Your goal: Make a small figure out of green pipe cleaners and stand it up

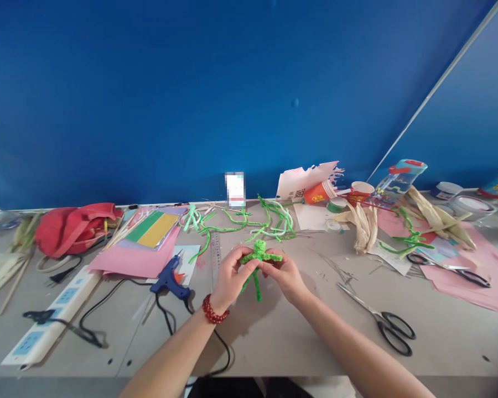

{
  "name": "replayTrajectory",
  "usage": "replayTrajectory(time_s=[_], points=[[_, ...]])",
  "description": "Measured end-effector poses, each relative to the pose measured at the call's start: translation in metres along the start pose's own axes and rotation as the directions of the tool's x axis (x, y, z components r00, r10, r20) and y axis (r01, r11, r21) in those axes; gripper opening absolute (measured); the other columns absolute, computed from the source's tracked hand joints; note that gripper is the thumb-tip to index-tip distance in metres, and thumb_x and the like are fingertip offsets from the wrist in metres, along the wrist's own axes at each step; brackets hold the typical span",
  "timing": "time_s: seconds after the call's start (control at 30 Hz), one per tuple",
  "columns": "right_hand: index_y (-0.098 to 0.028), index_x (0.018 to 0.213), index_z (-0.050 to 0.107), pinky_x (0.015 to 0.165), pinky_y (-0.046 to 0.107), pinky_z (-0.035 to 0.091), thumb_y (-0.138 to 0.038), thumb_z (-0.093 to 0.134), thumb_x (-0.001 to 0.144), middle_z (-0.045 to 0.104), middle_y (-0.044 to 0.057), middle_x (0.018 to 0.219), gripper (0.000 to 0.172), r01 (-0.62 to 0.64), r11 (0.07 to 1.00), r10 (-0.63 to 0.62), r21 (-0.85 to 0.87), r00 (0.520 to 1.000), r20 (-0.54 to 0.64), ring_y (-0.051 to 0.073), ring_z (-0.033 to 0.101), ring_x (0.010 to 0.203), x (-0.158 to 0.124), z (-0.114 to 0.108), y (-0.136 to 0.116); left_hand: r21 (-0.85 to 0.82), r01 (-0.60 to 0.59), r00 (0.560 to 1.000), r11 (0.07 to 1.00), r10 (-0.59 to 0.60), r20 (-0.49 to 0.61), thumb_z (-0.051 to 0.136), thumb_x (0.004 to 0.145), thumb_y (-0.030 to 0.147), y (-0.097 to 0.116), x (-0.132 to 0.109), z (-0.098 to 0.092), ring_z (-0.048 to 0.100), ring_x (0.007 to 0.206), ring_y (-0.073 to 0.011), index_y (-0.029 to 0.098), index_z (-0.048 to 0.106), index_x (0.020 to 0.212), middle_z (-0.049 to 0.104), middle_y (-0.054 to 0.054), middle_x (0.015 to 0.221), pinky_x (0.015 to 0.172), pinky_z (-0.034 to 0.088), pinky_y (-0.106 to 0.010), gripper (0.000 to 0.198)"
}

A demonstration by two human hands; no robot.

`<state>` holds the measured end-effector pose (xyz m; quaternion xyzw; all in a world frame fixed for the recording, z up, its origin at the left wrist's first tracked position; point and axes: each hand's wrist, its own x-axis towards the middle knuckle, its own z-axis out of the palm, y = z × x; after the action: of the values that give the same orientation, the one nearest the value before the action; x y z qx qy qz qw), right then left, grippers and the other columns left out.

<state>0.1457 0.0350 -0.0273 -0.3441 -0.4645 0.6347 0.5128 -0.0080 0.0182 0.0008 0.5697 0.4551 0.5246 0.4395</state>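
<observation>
Left hand (232, 279) and right hand (284, 275) both closed on green pipe-cleaner figure (259, 257), pinching its arms, held above centre of surface (274, 342). Steel ruler (215, 260) just left, glue gun (168, 281) further left.

count — hands (232, 279) (286, 276) 2 | pipe-cleaner figure (257, 257) 1 | scissors (359, 301) (440, 266) 2 | glue gun (166, 282) 1 | power strip (66, 296) 1

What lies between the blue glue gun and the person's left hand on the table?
A metal ruler lies there, seen in the head view.
</observation>
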Motion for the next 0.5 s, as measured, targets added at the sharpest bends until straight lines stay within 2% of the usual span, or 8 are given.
replayTrajectory(time_s=[0.1, 0.17, 0.23, 0.37, 0.5], points=[[-0.022, 0.088, 0.061, 0.055, 0.025, 0.048, -0.039, 0.081, 0.07, 0.06, 0.0, 0.076, 0.032, 0.022, 1.0, -0.022, -0.014, 1.0, -0.005, 0.013, 0.055, 0.064, 0.0013, -0.0041, -0.0003, 0.044, 0.02, 0.999, 0.999, -0.019, -0.034, 0.069, 0.081, 0.035, -0.0012, -0.0003, 0.0003, 0.057, 0.075, -0.0161, 0.018, 0.066, 0.087, 0.062, -0.004, 0.083, 0.065, 0.045, -0.023, 0.018], [-0.023, 0.094, 0.06, 0.056, 0.025, 0.049, -0.039, 0.078, 0.073, 0.063, 0.001, 0.083, 0.032, 0.111, 0.991, -0.115, -0.077, 0.992, -0.043, 0.014, 0.057, 0.066, 0.0019, -0.0069, -0.0004, 0.003, 0.058, 0.996, 0.998, -0.058, -0.065, 0.071, 0.079, 0.036, -0.0021, -0.0001, 0.0005, 0.054, 0.069, -0.0142, 0.018, 0.066, 0.087, 0.061, -0.002, 0.079, 0.06, 0.043, -0.022, 0.02], [-0.023, 0.094, 0.063, 0.056, 0.026, 0.05, -0.038, 0.073, 0.079, 0.064, 0.003, 0.086, 0.024, 0.214, 0.959, -0.229, -0.187, 0.971, -0.063, 0.013, 0.057, 0.064, 0.0018, -0.009, -0.0005, -0.053, 0.092, 0.993, 0.994, -0.096, -0.068, 0.073, 0.077, 0.037, -0.0027, 0.0009, 0.0008, 0.052, 0.065, -0.0125, 0.018, 0.067, 0.086, 0.06, 0.0, 0.074, 0.057, 0.041, -0.021, 0.022], [-0.022, 0.09, 0.067, 0.058, 0.029, 0.051, -0.034, 0.066, 0.086, 0.066, 0.004, 0.082, 0.013, 0.306, 0.889, -0.338, -0.341, 0.94, -0.04, 0.015, 0.059, 0.062, -0.0002, -0.0103, -0.0009, -0.168, 0.169, 0.983, 0.971, -0.179, -0.046, 0.078, 0.07, 0.036, -0.0033, 0.0042, 0.0011, 0.057, 0.07, -0.0137, 0.018, 0.07, 0.085, 0.066, -0.001, 0.076, 0.064, 0.046, -0.023, 0.025], [-0.023, 0.091, 0.07, 0.067, 0.032, 0.051, -0.028, 0.066, 0.086, 0.069, 0.005, 0.084, 0.008, 0.349, 0.836, -0.394, -0.424, 0.919, -0.022, 0.018, 0.063, 0.071, -0.0025, -0.0092, -0.0045, -0.279, 0.275, 0.958, 0.92, -0.286, 0.002, 0.083, 0.064, 0.033, -0.0057, 0.0064, 0.001, 0.062, 0.077, -0.0162, 0.017, 0.073, 0.085, 0.071, -0.003, 0.081, 0.073, 0.048, -0.026, 0.029]])
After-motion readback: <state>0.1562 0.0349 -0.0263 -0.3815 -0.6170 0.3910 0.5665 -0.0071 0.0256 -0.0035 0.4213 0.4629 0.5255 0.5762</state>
